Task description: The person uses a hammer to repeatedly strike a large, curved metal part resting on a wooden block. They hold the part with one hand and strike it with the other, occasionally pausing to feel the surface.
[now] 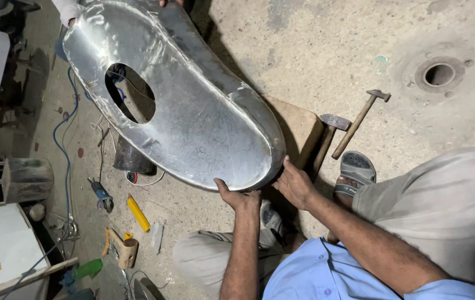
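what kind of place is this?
Likely a sheet-metal workshop: bare concrete floor, a large shaped metal shell gripped by the left hand and right hand, two hammers and an angle grinder lying about.

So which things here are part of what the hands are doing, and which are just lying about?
In use:
left hand and right hand, both gripping the sheet-metal shell
wooden block under the shell

Lying about:
two hammers
angle grinder
yellow tool
blue hose
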